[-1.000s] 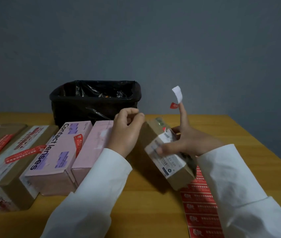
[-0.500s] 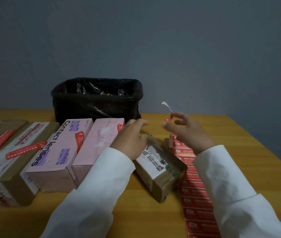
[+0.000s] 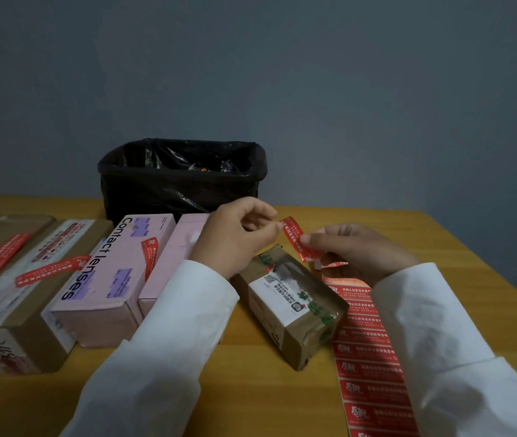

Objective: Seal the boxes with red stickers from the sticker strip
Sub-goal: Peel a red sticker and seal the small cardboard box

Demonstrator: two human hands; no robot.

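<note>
A loose red sticker (image 3: 295, 239) is stretched in the air between my two hands. My left hand (image 3: 235, 238) pinches its upper left end and my right hand (image 3: 355, 250) pinches its lower right end. Just below them a small brown box (image 3: 292, 307) with a white label lies tilted on the table. The red sticker strip (image 3: 367, 357) runs along the table to the right of that box, partly under my right sleeve.
Two pink boxes (image 3: 115, 279) and two brown boxes (image 3: 8, 298) lie in a row at the left, three of them showing red stickers. A black-lined bin (image 3: 181, 181) stands behind them. The wooden table (image 3: 472, 272) ends at the right.
The small brown box went from my hands down onto the table. My right hand lowered with the sticker, and my left hand took hold of its other end.
</note>
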